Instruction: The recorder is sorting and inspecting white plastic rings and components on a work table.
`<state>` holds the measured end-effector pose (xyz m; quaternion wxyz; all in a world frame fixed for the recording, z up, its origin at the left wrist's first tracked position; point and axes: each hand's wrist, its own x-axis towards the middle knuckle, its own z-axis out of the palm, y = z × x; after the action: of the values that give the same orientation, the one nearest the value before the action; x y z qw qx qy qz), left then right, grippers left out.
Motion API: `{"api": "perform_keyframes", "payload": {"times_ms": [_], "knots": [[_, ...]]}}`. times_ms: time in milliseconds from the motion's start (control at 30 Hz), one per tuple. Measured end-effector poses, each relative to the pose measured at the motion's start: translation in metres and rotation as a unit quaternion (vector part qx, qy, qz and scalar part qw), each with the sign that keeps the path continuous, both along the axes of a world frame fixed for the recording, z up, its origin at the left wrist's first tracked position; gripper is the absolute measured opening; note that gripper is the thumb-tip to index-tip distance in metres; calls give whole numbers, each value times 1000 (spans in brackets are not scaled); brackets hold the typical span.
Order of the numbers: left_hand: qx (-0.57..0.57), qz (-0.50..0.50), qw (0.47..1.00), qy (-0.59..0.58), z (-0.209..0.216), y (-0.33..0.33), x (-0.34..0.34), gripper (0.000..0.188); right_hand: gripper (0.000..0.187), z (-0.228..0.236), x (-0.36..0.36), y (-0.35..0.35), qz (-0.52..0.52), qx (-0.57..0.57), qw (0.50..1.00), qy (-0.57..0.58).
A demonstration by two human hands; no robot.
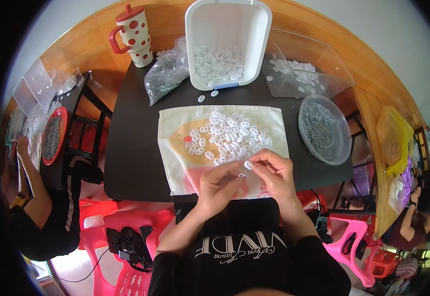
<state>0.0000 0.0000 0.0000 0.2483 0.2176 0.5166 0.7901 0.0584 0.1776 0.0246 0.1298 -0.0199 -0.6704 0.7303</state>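
Note:
In front of me a pale cloth [175,123] with a coloured print lies on the dark table, bearing a pile of small white oval plastic pieces with two holes [232,133]. Over its near edge, my right hand [278,175] pinches one white oval piece [248,166] between thumb and fingertips. Just left of it, my left hand [217,187] is closed with thumb and forefinger together, close to a tiny pale, metal-looking part [243,176]. That part is too small to name, and the fingers partly hide it.
Behind the cloth stands a white bin [192,49] of oval pieces, beside a bag of grey metal bits [163,79] and a dotted tumbler [136,39]. A round clear tub [340,153] and a clear tray [333,74] sit right. Another person [37,197] works at left.

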Motion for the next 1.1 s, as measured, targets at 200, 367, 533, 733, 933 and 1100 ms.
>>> {"api": "perform_keyframes", "payload": {"times_ms": [200,367,533,733,933,1100], "knots": [[2,0,1000,-7,1,-6,-1,41,11,8,-1,-7,-2,54,998,12],[15,-5,1000,-20,2,-5,-1,41,12,13,-2,-7,-6,115,993,31],[8,-3,1000,-9,1,-5,-1,40,12,12,-3,-8,-10,126,991,38],[11,2,1000,-14,0,-4,-1,39,12,11,-5,-8,18,168,984,57],[-16,16,1000,13,2,-2,2,38,10,7,-1,-9,7,164,985,49],[-101,46,983,143,-2,5,4,38,11,-1,6,0,7,188,982,35]]}}
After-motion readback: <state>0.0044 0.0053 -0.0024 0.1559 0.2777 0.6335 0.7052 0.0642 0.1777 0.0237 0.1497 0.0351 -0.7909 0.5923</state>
